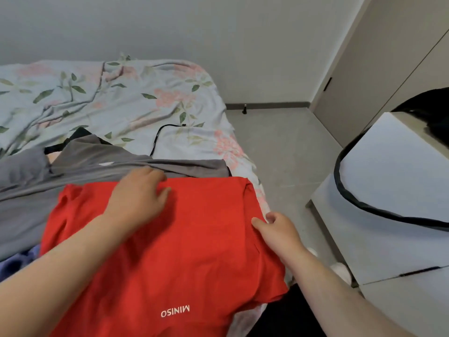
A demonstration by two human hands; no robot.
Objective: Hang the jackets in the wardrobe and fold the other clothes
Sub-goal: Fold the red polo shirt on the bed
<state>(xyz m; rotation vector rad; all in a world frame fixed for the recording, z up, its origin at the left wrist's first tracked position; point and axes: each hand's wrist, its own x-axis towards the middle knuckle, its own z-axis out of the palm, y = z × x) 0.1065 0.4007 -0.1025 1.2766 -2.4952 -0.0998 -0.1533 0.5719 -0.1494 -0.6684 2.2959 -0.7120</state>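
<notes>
While the red cotton T-shirt (194,239) lies flat and unfolded at 6 o'clock, left hand (139,197) pressing with relaxed fingers, right hand (278,231) pinching its 3 o'clock edge, a crumpled grey fabric garment (29,190) awaits folding at 9 o'clock.

From where I stand, the red T-shirt (194,239) is soft matt cloth, a fine smooth knit with white lettering printed flat on it. The grey garment (109,166) is thinner fabric with a faint sheen. The flowered bedsheet (121,98) looks like matt woven cotton, much creased. The floor (279,154) is smooth grey tile, dully glossy. The wardrobe door (359,69) is a smooth matt beige panel. The white cabinet (388,166) is smooth too, and the black strap (359,203) across it is dull cloth.
</notes>
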